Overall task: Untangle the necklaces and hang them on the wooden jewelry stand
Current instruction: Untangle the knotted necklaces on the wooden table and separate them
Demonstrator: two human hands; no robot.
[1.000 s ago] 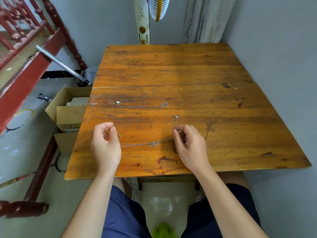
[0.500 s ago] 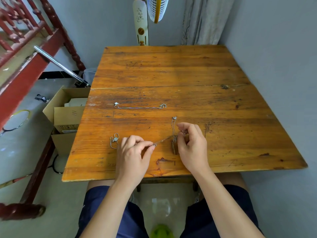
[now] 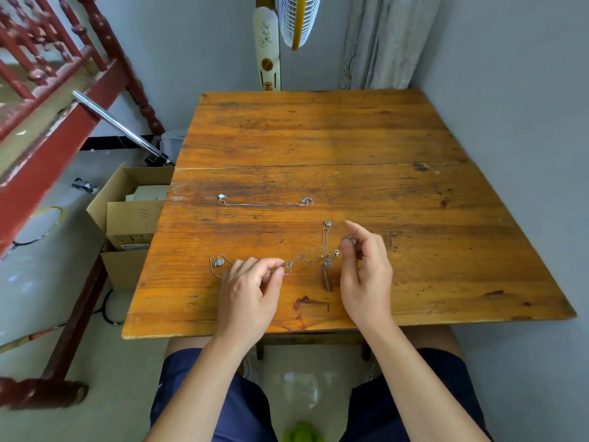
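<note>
Thin silver necklaces lie tangled near the front of the wooden table (image 3: 318, 129). My left hand (image 3: 251, 291) pinches a clasp of the tangled chain (image 3: 306, 258) between thumb and forefinger. My right hand (image 3: 366, 269) pinches another part of the chain near its fingertips. A round pendant (image 3: 219, 261) with a loop of chain lies left of my left hand. A second pendant (image 3: 327, 223) lies beyond the tangle. One straightened necklace (image 3: 264, 204) lies farther back. A thin coppery chain (image 3: 395, 234) shows right of my right hand. No jewelry stand is in view.
Open cardboard boxes (image 3: 130, 218) stand on the floor left of the table. A red wooden railing (image 3: 47, 100) and a chrome tube (image 3: 118, 126) are at the left. A fan (image 3: 296, 20) and a curtain (image 3: 382, 43) are behind the table; a grey wall runs along its right side.
My left hand let go of the chain's left end, moved right and now pinches the clasp near the tangle. The round pendant lies uncovered on the table. My right hand lifted its fingers slightly.
</note>
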